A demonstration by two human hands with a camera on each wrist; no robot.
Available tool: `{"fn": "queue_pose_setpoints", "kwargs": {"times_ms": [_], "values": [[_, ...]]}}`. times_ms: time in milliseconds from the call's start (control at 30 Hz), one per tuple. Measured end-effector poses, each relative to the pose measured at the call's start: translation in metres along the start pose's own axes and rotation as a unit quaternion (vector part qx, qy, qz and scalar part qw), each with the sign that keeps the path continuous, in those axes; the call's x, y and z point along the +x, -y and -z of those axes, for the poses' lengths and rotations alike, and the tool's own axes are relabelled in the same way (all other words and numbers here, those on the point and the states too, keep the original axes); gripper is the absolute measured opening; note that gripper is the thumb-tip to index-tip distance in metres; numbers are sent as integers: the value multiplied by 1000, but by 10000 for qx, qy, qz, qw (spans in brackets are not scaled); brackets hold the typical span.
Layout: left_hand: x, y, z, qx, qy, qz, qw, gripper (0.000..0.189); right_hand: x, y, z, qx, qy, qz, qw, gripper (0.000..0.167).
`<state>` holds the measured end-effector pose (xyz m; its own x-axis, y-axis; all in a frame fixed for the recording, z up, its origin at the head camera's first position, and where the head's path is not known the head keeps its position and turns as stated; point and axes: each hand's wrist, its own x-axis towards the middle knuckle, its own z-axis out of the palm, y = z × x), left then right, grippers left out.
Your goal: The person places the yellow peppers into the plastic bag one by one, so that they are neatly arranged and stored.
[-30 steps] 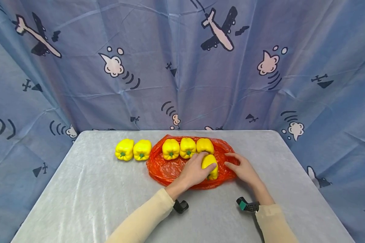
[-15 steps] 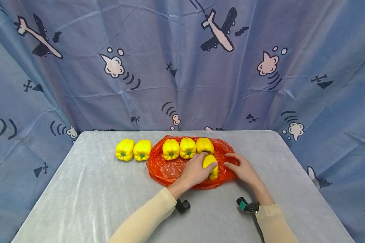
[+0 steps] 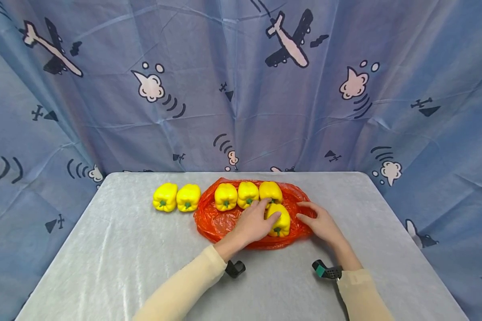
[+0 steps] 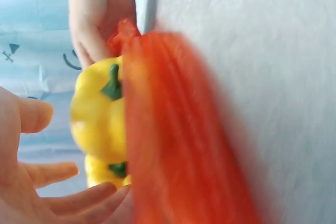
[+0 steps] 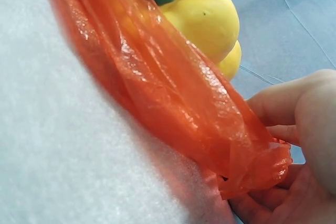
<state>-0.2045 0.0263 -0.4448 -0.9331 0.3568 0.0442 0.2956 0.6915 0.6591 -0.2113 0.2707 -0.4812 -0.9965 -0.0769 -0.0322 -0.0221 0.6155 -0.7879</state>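
Observation:
A red plastic bag lies spread with its mouth up, holding several yellow bell peppers. Three of them, including the middle pepper, form a row along the far side. Nearer sits another bell pepper, its green stem toward me. My left hand is just left of that pepper, thumb and fingers spread; in the left wrist view its fingers stand apart from the pepper. My right hand holds the bag's right edge, with the bunched red film between its fingers in the right wrist view.
Two more yellow peppers stand side by side left of the bag, the outer pepper and the inner pepper. A pale grey cloth covers the table. Behind its far edge hangs a blue curtain with airplane prints.
My left hand has loosened from the near pepper and drawn slightly left, leaving it standing in the bag with its stem in sight. The right hand has stayed at the bag's edge.

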Motion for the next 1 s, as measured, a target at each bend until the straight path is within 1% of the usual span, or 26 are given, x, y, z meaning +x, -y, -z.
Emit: {"fn": "queue_pose_setpoints", "kwargs": {"times_ms": [100,267,433,567,767,1000], "values": [[-3,0,11,223,-19,-68,9997,59,1,0,0,46,23,-25,10000,47],[-7,3,31,545,-215,-301,9978,53,2,-1,0,24,32,-26,10000,47],[-11,8,49,505,-359,-398,9973,47,2,-1,0,-30,29,0,10000,47],[-12,14,59,440,-436,-447,9971,42,1,0,1,0,13,-25,10000,48],[-13,29,74,454,-676,-408,9958,39,0,0,2,2,9,-87,10000,46],[-17,53,92,586,-1047,-243,9925,36,0,1,1,10,8,8,10000,46]]}}
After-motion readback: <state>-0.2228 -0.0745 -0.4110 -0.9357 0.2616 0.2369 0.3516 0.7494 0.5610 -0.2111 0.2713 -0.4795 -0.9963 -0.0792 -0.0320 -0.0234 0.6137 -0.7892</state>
